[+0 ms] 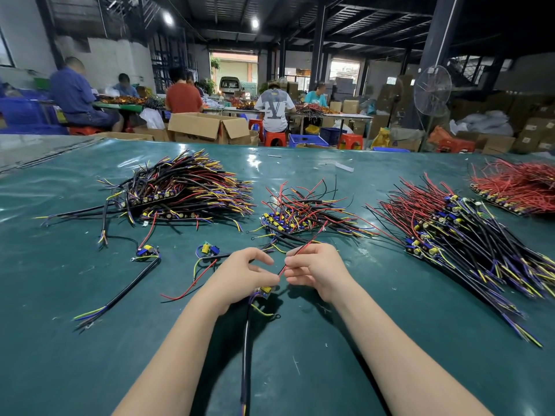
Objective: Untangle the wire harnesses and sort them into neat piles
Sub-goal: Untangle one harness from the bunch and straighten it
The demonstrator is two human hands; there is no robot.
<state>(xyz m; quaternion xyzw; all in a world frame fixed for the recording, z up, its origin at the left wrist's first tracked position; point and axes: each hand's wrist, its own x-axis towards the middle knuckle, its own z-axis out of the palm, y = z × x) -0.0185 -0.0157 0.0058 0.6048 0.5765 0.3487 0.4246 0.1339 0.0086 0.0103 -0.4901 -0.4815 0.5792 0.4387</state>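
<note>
My left hand (244, 273) grips a wire harness (264, 291) by its small board with a yellow capacitor; its black cable hangs toward me. My right hand (315, 270) pinches the harness's red wire (303, 247), which runs up and right toward a small tangled heap (303, 213). A large neat pile of black, yellow and blue harnesses (183, 190) lies at the far left. Another big pile (456, 232) lies to the right, and a red-wired pile (519, 187) sits at the far right. Two loose harnesses (147, 252) (208, 250) lie left of my hands.
The green table mat (390, 340) covers the whole work surface. Beyond its far edge stand cardboard boxes (207, 127), red stools, blue crates and a standing fan (432, 91). Several people sit working at tables in the background.
</note>
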